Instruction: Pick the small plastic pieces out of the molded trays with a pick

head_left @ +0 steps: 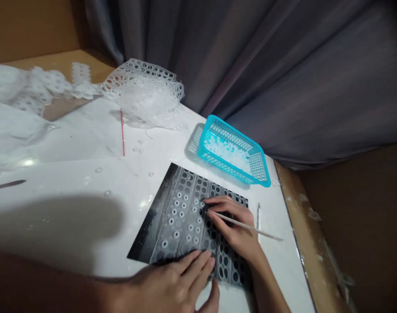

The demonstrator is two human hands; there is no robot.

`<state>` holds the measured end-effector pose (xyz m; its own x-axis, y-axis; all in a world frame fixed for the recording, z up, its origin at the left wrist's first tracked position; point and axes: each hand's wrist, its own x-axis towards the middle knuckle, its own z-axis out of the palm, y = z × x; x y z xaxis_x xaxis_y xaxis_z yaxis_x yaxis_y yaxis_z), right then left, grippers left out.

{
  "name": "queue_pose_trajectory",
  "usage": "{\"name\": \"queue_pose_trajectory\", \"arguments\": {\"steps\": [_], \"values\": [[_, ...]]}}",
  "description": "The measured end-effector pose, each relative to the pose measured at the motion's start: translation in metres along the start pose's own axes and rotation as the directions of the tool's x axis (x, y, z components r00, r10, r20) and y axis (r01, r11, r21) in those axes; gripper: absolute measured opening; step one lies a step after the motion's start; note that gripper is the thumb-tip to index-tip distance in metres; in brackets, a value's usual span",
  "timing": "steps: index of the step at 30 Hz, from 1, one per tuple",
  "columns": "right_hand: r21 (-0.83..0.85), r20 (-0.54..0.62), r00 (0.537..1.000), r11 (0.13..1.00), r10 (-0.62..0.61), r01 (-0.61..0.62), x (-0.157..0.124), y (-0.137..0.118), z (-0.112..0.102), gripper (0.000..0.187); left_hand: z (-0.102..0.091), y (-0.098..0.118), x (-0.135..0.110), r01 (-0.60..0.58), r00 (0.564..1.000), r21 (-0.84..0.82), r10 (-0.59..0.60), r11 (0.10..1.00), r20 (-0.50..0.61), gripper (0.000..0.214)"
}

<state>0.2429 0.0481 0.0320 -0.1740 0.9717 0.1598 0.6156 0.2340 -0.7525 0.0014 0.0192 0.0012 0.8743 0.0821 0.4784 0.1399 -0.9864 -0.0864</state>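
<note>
A black board (141, 237) lies on the table under clear plastic strips (181, 226) marked with rows of round spots. Small white rings (188, 238) sit on several of these spots. My left hand (181, 278) rests on the near edge of the sheet, fingers stretched out and holding nothing. Above the middle of the strips, my right hand (239, 221) pinches a thin, pale stick-like tool (250, 227), whose tip is at the strips near the fingertips. Whether the tool has one arm or two cannot be made out.
A turquoise basket (266, 174) with small white pieces in it stands beyond the board. Behind lies a heap of perforated plastic scrap (146, 95). A red stick (122, 132), a dark blade-like tool (7, 185) and a thin metallic tool (258, 217) lie on the white table (71, 174).
</note>
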Motion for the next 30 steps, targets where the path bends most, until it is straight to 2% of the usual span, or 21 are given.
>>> {"name": "queue_pose_trajectory", "arguments": {"steps": [4, 8, 14, 16, 19, 23, 26, 30], "values": [[-0.019, 0.022, 0.998, 0.998, -0.063, 0.063, 0.004, 0.001, 0.004, 0.011, -0.002, 0.000, 0.001, -0.020, 0.999, 0.017, 0.020, 1.000, 0.035, 0.034], [-0.067, 0.068, 0.992, 0.992, -0.107, 0.111, 0.002, 0.001, 0.002, 0.011, -0.001, 0.000, 0.001, -0.022, 0.999, -0.001, 0.022, 1.000, 0.024, 0.033], [-0.196, 0.167, 0.979, 0.969, -0.115, 0.147, 0.001, -0.008, -0.004, 0.013, -0.004, 0.000, 0.001, -0.015, 0.998, 0.004, 0.015, 1.000, 0.056, 0.031], [-0.291, 0.197, 0.971, 0.938, -0.134, 0.189, 0.001, -0.011, -0.004, 0.014, -0.005, 0.000, 0.001, -0.010, 0.998, -0.002, 0.010, 1.000, 0.061, 0.031], [-0.440, 0.224, 0.946, 0.841, -0.236, 0.314, -0.001, -0.015, -0.001, 0.016, -0.005, 0.000, 0.002, -0.003, 0.998, -0.007, 0.003, 1.000, 0.058, 0.030], [-0.526, 0.245, 0.900, 0.731, -0.360, 0.435, -0.004, -0.012, 0.007, 0.023, -0.005, 0.001, 0.004, 0.000, 0.999, -0.019, 0.001, 1.000, 0.047, 0.029], [-0.554, 0.237, 0.891, 0.699, -0.388, 0.452, -0.006, -0.007, 0.011, 0.023, -0.005, 0.002, 0.005, 0.024, 0.999, -0.051, -0.023, 0.998, 0.034, 0.028], [-0.520, 0.113, 0.918, 0.765, -0.379, 0.380, -0.006, -0.004, 0.014, 0.019, -0.006, 0.002, 0.006, 0.053, 0.998, -0.086, -0.050, 0.995, 0.037, 0.029]]}}
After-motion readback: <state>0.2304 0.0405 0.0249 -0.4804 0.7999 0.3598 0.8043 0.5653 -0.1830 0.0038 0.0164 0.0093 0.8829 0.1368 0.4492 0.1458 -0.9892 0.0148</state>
